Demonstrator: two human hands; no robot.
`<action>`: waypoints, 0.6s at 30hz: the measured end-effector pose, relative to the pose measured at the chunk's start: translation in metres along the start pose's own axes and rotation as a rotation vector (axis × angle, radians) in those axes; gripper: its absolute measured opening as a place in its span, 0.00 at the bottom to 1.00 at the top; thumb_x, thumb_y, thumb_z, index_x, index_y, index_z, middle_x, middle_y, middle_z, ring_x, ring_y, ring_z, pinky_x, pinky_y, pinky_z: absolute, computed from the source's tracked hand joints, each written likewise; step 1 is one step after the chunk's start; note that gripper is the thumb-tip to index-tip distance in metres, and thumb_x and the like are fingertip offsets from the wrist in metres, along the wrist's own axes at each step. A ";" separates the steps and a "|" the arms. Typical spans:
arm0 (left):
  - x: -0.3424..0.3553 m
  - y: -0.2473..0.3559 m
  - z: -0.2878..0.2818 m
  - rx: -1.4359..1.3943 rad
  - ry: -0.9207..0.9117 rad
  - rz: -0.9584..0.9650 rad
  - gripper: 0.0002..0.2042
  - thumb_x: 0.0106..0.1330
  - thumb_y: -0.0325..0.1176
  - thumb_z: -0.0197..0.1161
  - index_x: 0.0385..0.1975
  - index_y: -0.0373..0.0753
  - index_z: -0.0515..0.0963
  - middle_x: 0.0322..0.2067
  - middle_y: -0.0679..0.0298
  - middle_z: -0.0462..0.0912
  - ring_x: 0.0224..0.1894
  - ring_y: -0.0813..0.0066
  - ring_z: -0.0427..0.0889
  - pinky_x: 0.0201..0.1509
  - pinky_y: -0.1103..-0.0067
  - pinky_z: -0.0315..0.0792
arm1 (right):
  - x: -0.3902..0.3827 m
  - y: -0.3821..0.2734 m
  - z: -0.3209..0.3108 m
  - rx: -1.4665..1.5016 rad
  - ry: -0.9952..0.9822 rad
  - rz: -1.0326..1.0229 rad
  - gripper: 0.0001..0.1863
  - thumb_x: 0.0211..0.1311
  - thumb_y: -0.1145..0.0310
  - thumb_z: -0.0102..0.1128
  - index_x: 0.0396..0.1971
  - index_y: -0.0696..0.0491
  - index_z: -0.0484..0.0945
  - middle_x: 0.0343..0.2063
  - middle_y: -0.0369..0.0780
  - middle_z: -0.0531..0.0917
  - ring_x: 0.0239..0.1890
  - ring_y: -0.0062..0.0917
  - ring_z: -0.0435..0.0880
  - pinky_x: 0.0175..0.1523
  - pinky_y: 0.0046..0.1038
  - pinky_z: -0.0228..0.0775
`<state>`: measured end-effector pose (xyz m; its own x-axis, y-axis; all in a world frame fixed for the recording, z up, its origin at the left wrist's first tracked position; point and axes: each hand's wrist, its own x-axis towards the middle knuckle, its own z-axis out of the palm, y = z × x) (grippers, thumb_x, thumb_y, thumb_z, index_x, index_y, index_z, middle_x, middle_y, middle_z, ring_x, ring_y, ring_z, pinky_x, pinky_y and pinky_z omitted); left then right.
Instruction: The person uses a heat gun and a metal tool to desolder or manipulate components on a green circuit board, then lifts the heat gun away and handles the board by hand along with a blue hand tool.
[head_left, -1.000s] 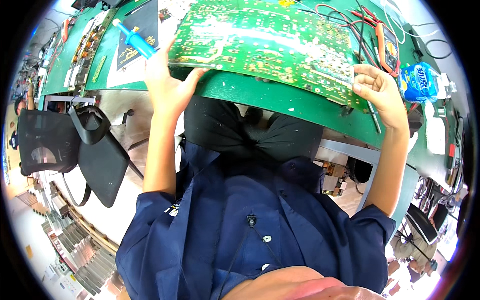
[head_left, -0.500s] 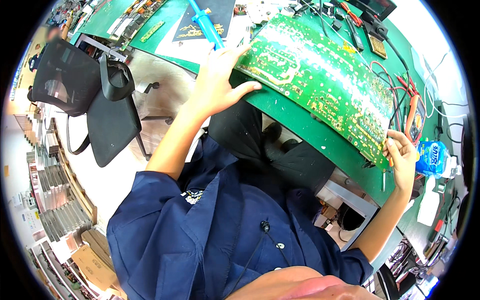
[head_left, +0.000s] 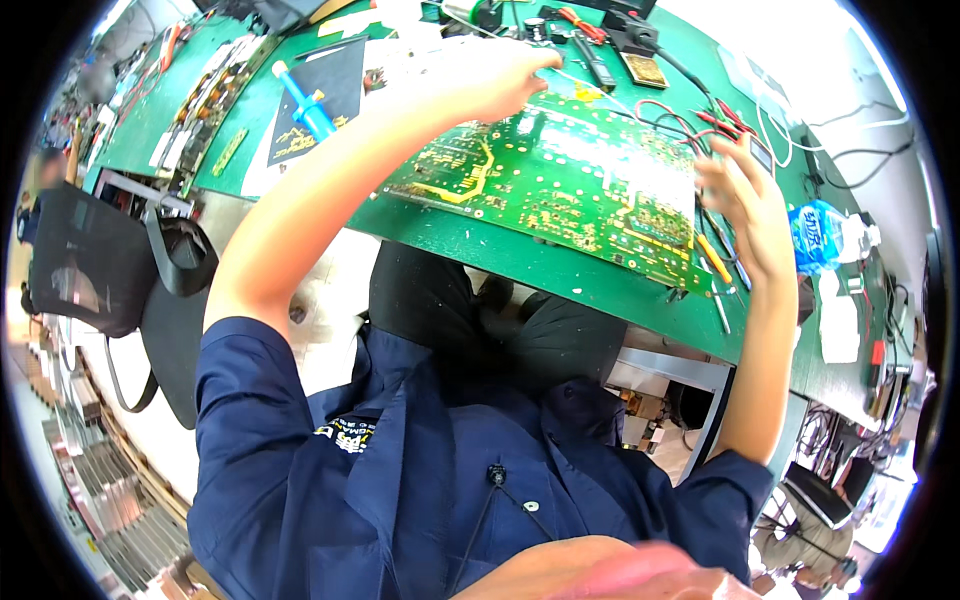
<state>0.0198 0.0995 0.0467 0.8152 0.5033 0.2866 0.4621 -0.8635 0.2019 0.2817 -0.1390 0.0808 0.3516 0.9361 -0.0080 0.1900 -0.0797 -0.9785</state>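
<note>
A large green circuit board [head_left: 570,205] lies solder side up along the bench's near edge, bright with glare. My left hand [head_left: 500,88] reaches across to its far side; a finger is stretched out apart from the others, with nothing seen in it. Whether it touches the board I cannot tell. Above the board's right end, my right hand [head_left: 748,200] is raised, fingers apart and slightly curled, somewhat blurred. Just beside that end lie an orange-handled screwdriver [head_left: 714,258] and other thin tools. A blue desoldering pump [head_left: 312,115] rests left of my left forearm.
The green bench [head_left: 460,240] carries a dark mat [head_left: 335,85], a strip of boards [head_left: 215,100], test leads [head_left: 722,122] and cables. At the right stands a blue-labelled bottle [head_left: 818,238]. A black chair [head_left: 95,260] is at the left.
Both hands have come off the board's edges, and the board now lies flatter on the bench. My left hand has moved right and away over it; my right hand has lifted. The view has shifted.
</note>
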 end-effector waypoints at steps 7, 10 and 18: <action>0.113 0.020 0.064 0.145 -0.151 0.152 0.17 0.70 0.37 0.63 0.58 0.51 0.80 0.49 0.58 0.83 0.51 0.54 0.84 0.54 0.62 0.79 | 0.126 0.015 0.017 0.450 0.057 0.124 0.35 0.73 0.56 0.61 0.67 0.66 0.61 0.64 0.57 0.71 0.58 0.42 0.81 0.58 0.32 0.81; 0.120 0.038 0.076 0.116 -0.173 0.175 0.16 0.67 0.34 0.64 0.55 0.52 0.82 0.46 0.57 0.87 0.48 0.52 0.86 0.52 0.61 0.79 | 0.164 0.034 -0.001 0.520 0.127 0.206 0.32 0.77 0.58 0.54 0.67 0.69 0.61 0.61 0.57 0.74 0.57 0.42 0.82 0.58 0.34 0.81; 0.153 0.021 0.106 0.001 -0.215 0.217 0.08 0.57 0.33 0.63 0.34 0.47 0.88 0.33 0.54 0.88 0.38 0.51 0.87 0.42 0.62 0.80 | 0.216 0.058 -0.031 0.485 0.201 0.063 0.22 0.76 0.56 0.56 0.61 0.51 0.68 0.55 0.44 0.78 0.47 0.34 0.83 0.47 0.36 0.79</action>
<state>0.1909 0.1552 -0.0045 0.9502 0.2884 0.1181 0.2690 -0.9504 0.1564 0.3968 0.0476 0.0288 0.5264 0.8468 -0.0764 -0.2667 0.0791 -0.9605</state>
